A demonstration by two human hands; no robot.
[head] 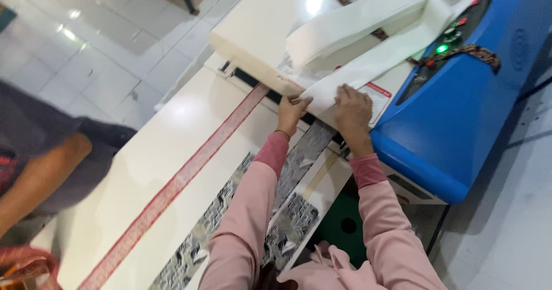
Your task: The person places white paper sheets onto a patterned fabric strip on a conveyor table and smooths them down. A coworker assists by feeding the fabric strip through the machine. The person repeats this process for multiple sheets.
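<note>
My left hand [292,110] and my right hand [352,109] both press on the near end of a white fabric strip [368,66] at the mouth of a cream machine [259,31]. The strip runs up and away over the machine's top. Under my forearms lies a black-and-white patterned fabric strip [230,204] on the white table [149,163], running toward the machine's slot. Both arms wear pink sleeves.
A red patterned ribbon [190,169] runs along the table into the slot. A blue machine housing [471,94] with a lit green button [441,48] stands at right. Another person's arm [40,175] is at the left edge. Tiled floor lies beyond.
</note>
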